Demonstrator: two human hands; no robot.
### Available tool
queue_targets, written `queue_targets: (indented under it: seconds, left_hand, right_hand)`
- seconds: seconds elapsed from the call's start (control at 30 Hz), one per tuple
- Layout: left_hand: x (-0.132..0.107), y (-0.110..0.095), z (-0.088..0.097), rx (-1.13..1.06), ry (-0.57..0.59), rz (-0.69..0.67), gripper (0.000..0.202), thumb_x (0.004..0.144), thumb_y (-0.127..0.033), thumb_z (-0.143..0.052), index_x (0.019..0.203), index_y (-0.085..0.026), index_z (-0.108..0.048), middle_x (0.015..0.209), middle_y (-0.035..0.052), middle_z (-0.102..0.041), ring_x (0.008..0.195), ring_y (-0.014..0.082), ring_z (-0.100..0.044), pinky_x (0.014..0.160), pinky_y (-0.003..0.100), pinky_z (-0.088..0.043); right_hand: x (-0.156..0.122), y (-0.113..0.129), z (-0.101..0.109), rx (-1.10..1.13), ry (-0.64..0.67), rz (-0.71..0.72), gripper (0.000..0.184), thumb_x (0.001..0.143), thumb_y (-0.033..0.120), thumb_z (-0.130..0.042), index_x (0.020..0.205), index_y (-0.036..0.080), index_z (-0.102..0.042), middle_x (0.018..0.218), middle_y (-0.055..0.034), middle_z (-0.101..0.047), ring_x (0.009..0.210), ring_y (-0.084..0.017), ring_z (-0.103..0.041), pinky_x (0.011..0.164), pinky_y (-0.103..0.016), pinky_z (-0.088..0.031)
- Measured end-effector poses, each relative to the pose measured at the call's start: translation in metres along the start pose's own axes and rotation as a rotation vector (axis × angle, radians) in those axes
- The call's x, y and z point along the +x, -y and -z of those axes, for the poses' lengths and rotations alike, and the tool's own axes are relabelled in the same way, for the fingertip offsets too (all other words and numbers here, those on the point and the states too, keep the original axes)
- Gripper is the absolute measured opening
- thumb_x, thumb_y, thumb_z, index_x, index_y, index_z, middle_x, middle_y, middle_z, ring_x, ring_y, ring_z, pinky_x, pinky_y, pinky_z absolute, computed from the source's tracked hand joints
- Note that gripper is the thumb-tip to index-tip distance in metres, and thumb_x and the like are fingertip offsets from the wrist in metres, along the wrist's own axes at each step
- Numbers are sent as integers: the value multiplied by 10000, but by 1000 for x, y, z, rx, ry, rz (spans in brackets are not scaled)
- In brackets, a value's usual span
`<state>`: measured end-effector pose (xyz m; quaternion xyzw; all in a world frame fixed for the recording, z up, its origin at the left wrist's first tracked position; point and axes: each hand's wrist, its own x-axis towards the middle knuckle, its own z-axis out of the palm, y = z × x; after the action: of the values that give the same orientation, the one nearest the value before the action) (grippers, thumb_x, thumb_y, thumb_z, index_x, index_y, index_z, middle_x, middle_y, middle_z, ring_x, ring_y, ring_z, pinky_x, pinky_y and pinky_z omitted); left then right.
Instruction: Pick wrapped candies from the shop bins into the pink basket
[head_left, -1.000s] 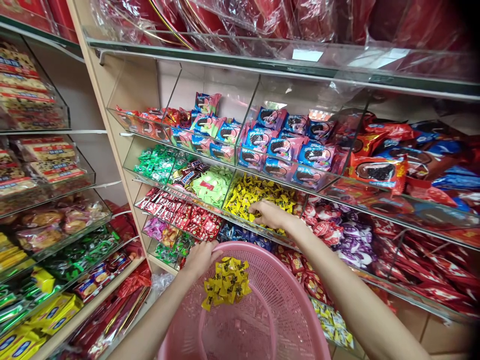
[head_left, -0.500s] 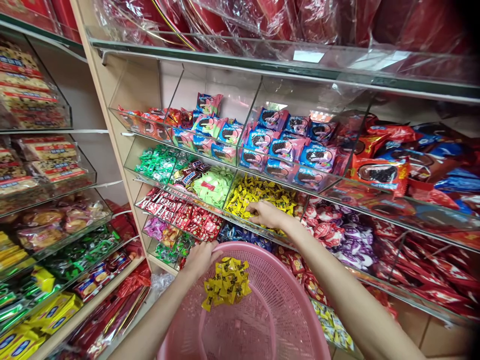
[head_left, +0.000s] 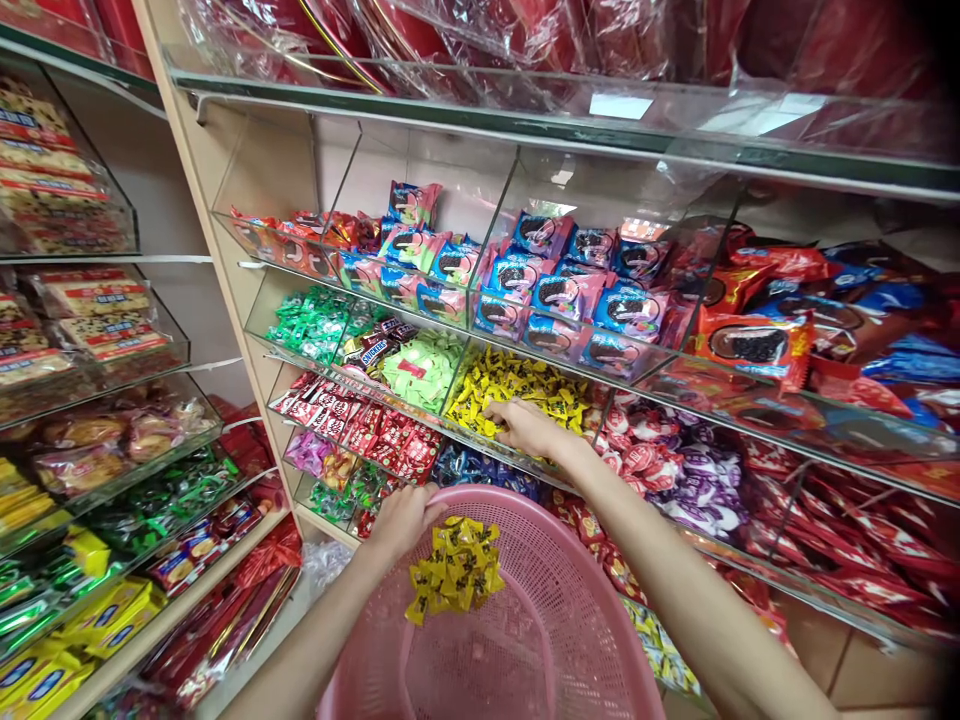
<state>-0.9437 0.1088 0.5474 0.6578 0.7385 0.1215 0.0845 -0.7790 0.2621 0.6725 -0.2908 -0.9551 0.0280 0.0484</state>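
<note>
Your right grip [head_left: 529,428] lies palm-down in the clear bin [head_left: 457,372] on the middle shelf, fingers curled into the yellow wrapped sweets [head_left: 525,378] near the bin's front edge. The fingertips are sunk among the wrappers, so you cannot tell from here whether they have closed on any. Over the last second this grip has only edged a little toward the bin's left front corner; it has not lifted clear.

Your left grip [head_left: 405,520] is closed over the far left rim of the pink basket [head_left: 570,545], which it holds just below the shelf's front edge. A small heap of the same yellow sweets [head_left: 454,578] lies against the basket's far wall, just beside the left fingers, and looks no bigger than it did a second ago, so the work seems to sit mid-scoop.

Pale green sweets [head_left: 424,365] fill the bin to the left, red-and-white ones [head_left: 645,455] the shelf to the right, and cookie packs [head_left: 570,295] the shelf above.
</note>
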Motion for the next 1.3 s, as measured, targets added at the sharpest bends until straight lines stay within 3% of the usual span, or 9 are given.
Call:
queue_targets:
  seconds: [0.17, 0.47, 0.6, 0.7, 0.8, 0.9, 1.03, 1.17, 1.3]
  left_hand:
    - [-9, -6, -13, -26, 12, 17, 417, 859, -525, -300, 988, -245, -580, 893, 81, -665, 862, 247, -622, 648, 274, -410]
    - [-26, -5, -12, -65, 32, 25, 351, 869, -476, -331, 985, -251, -574, 873, 62, -679, 859, 242, -626, 650, 264, -389]
    - [-17, 5, -5, -100, 39, -16, 375, 859, -504, -335, 905, -230, -588, 820, 63, -667, 824, 218, -618, 625, 236, -354]
    - [-4, 16, 3, -160, 60, -105, 398, 841, -540, -350, 818, -220, -586, 744, 34, -643, 758, 183, -599, 590, 216, -311]
    - [12, 27, 11, -198, 80, -184, 418, 824, -561, -366, 749, -206, -574, 671, 4, -599, 670, 148, -556, 555, 209, -275]
    - [24, 34, 15, -223, 106, -244, 439, 814, -572, -372, 721, -192, -571, 639, -10, -571, 622, 130, -519, 534, 208, -257]
    - [30, 39, 11, -254, 112, -301, 438, 813, -575, -372, 787, -199, -595, 714, -4, -614, 669, 136, -538, 556, 205, -280]
    - [26, 45, 3, -215, 101, -299, 433, 821, -566, -364, 842, -216, -616, 769, 21, -646, 718, 158, -569, 587, 209, -308]
    - [18, 51, 2, -218, 124, -248, 441, 834, -553, -350, 935, -220, -622, 856, 43, -666, 803, 181, -594, 650, 216, -354]
  right_hand:
    - [-4, 2, 0, -3, -79, 49, 386, 722, 143, -538, 1103, 191, -570, 903, -65, -631, 854, -199, -513, 732, -287, -366]
    - [-6, -1, 2, 403, -281, 22, 409, 686, 159, -602, 1094, 163, -573, 891, -29, -607, 616, -99, -435, 634, -249, -376]
    - [-17, 6, 14, 653, -405, 37, 401, 699, 206, -604, 1090, 134, -556, 866, -26, -588, 604, -88, -439, 604, -242, -389]
    - [-41, 23, 27, 697, -485, 58, 407, 722, 227, -606, 1116, 150, -543, 860, -24, -580, 684, -106, -482, 658, -258, -405]
    - [-68, 47, 30, 717, -482, 64, 410, 758, 243, -592, 1160, 201, -520, 892, -23, -580, 716, -113, -490, 681, -271, -412]
    - [-84, 70, 7, 733, -388, 43, 409, 764, 234, -593, 1166, 242, -520, 918, -16, -588, 715, -117, -489, 696, -281, -422]
    - [-83, 83, -53, 764, -275, -43, 397, 758, 176, -566, 1149, 242, -533, 963, -16, -613, 829, -146, -519, 760, -293, -416]
    - [-81, 78, -106, 824, -299, -216, 358, 729, 153, -534, 1085, 188, -556, 932, -26, -609, 839, -152, -533, 745, -271, -419]
    - [-85, 70, -132, 772, -349, -375, 338, 684, 165, -534, 1020, 151, -566, 786, -5, -567, 696, -137, -500, 656, -254, -405]
